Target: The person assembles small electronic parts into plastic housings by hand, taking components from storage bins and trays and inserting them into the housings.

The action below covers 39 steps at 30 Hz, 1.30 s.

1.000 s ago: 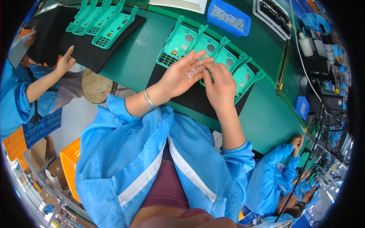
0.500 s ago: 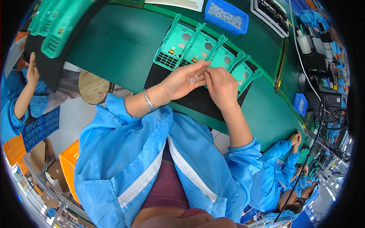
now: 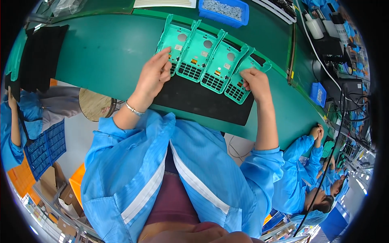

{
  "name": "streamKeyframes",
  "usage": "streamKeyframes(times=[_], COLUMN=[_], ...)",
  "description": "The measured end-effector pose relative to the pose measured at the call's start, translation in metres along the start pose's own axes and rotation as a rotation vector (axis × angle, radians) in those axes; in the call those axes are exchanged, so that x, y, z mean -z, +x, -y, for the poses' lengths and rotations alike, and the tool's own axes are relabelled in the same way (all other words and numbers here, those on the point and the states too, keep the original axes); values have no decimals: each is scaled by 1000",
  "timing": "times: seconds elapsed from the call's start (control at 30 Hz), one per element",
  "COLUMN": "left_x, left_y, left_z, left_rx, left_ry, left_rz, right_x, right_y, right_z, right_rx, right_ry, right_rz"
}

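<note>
Several green plastic device housings [image 3: 224, 56] stand side by side in a slanting row, their grid-patterned ends toward me, partly over a black mat [image 3: 198, 99]. My left hand [image 3: 153, 75] is at the leftmost housing [image 3: 175, 30], index finger stretched over it and the other fingers curled in; whatever they enclose is hidden. At the rightmost housing [image 3: 236, 91], my right hand [image 3: 257, 83] has thumb and fingers pinched together over its upper part. Anything in that pinch is too small to make out.
A blue bin [image 3: 210, 17] of small whitish pieces sits at the far edge, beside a rack of black parts [image 3: 279, 10]. On the left a person's arm [image 3: 15, 121] reaches to a stack of black sheets [image 3: 42, 56]. Another person [image 3: 298, 174] sits at the right.
My hands have moved apart, left to the leftmost housing and right to the rightmost. The small clear pieces seen in my left palm are now hidden. The person at left has shifted the black sheets.
</note>
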<state>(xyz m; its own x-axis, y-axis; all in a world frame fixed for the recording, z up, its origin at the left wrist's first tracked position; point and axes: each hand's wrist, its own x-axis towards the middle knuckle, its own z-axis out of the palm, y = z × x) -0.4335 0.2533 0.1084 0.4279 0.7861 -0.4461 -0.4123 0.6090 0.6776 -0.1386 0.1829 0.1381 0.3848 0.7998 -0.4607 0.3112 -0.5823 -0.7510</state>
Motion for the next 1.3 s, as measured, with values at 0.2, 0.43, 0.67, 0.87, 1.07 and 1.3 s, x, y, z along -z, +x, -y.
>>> streamKeyframes(times=[0.2, 0.43, 0.67, 0.87, 1.07, 1.3], left_x=[-6, -4, -11, -22, -26, -25], left_y=[-8, -10, -14, -7, 2, 12], left_z=[14, 7, 3, 6, 6, 15], left_rx=[142, 210, 205, 167, 164, 130], left_ry=[68, 48, -97, -150, -217, -406], left_rz=[11, 44, 42, 165, 106, 240], right_x=[1, -2, -12, -20, -41, -46], right_y=[17, 28, 27, 0, -22, -32], right_z=[1, 9, 3, -23, -33, -31], right_rx=[-60, -55, 166, 320, 632, 669], right_ry=[-75, -270, -704, -425, -577, -839], right_rz=[39, 95, -111, -270, -364, -472])
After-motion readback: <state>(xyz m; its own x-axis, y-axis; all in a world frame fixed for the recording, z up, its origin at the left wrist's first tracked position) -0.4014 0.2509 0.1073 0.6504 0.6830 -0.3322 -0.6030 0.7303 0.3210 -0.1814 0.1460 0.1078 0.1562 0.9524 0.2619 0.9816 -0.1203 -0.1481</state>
